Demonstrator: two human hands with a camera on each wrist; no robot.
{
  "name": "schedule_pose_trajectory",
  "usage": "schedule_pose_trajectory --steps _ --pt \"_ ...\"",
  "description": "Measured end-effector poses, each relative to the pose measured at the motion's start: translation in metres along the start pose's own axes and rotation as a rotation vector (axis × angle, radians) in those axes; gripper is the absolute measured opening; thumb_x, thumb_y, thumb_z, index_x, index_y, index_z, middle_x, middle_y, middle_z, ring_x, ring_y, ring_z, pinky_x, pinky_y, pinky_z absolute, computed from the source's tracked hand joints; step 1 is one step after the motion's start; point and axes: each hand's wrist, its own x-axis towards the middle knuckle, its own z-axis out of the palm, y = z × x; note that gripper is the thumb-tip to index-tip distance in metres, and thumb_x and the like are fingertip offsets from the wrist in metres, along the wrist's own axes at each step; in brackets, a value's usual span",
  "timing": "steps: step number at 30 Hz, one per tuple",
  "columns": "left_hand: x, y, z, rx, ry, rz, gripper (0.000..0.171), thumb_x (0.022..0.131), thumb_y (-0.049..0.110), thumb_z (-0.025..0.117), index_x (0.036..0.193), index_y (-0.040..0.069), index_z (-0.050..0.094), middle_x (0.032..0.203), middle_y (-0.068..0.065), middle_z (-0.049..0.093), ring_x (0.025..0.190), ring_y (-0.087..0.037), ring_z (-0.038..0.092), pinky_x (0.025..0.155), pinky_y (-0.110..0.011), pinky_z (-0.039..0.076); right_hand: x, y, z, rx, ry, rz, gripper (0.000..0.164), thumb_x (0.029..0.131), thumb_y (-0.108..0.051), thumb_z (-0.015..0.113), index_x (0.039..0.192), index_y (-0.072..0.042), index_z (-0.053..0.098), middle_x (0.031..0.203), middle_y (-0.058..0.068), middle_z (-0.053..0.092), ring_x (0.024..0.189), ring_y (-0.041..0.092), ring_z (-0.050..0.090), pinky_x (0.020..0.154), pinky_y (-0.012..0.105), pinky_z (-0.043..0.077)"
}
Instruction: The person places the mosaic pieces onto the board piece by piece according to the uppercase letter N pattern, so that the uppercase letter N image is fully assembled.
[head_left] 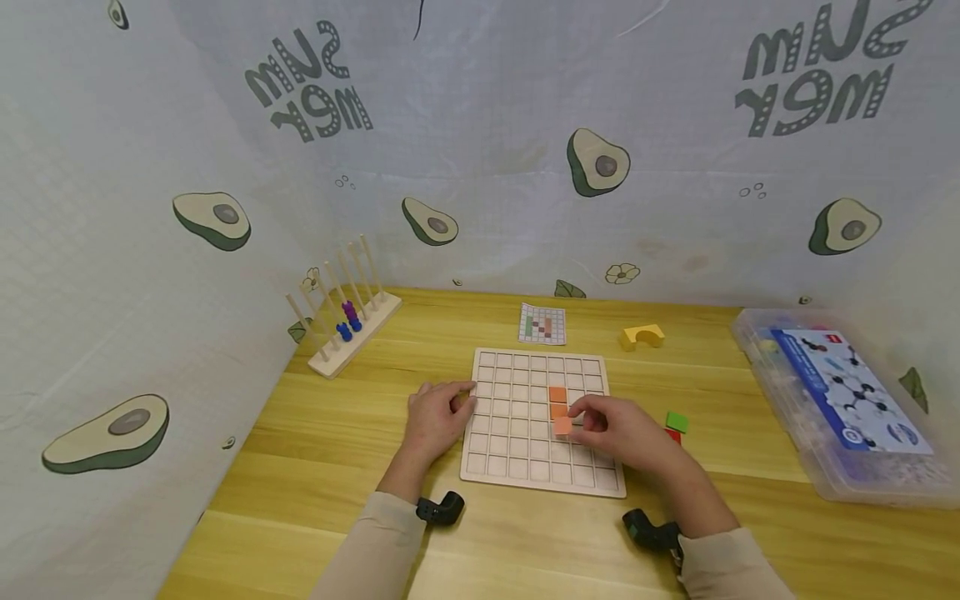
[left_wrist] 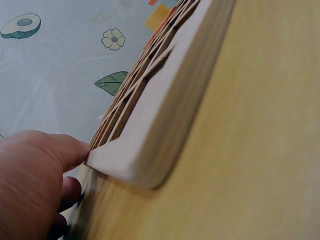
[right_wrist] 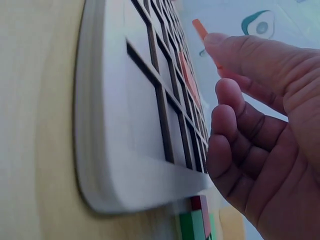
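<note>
A light wooden board [head_left: 513, 417] with a grid of square recesses lies on the table. Two orange square tiles [head_left: 558, 402] sit in one column, right of its middle. My right hand [head_left: 618, 429] pinches another orange tile [head_left: 562, 427] between thumb and index finger, just over the board and below those two. In the right wrist view, that tile [right_wrist: 200, 29] is held up on edge, while the other fingers curl toward the palm. My left hand [head_left: 437, 417] rests at the board's left edge, thumb and index fingertip touching the rim [left_wrist: 107, 160].
Green [head_left: 677, 422] and red tiles [head_left: 673, 435] lie right of the board. Behind it are a printed pattern card [head_left: 542, 324] and a yellow arch block [head_left: 642, 336]. A peg stand [head_left: 356, 335] with beads is back left; a clear plastic case [head_left: 817, 450] stands at right.
</note>
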Motion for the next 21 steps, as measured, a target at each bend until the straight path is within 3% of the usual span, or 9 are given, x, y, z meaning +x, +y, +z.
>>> schedule_pose_trajectory --steps 21 --pt "-0.0001 0.0005 -0.0009 -0.004 -0.006 -0.005 0.027 0.097 0.03 0.069 0.122 0.022 0.076 0.068 0.01 0.055 0.071 -0.011 0.04 0.075 -0.032 0.027 0.0053 0.0003 0.0082 -0.031 -0.016 0.025 0.017 0.09 -0.022 0.078 0.102 -0.016 0.069 0.08 -0.003 0.056 0.072 0.014 0.05 0.062 0.024 0.04"
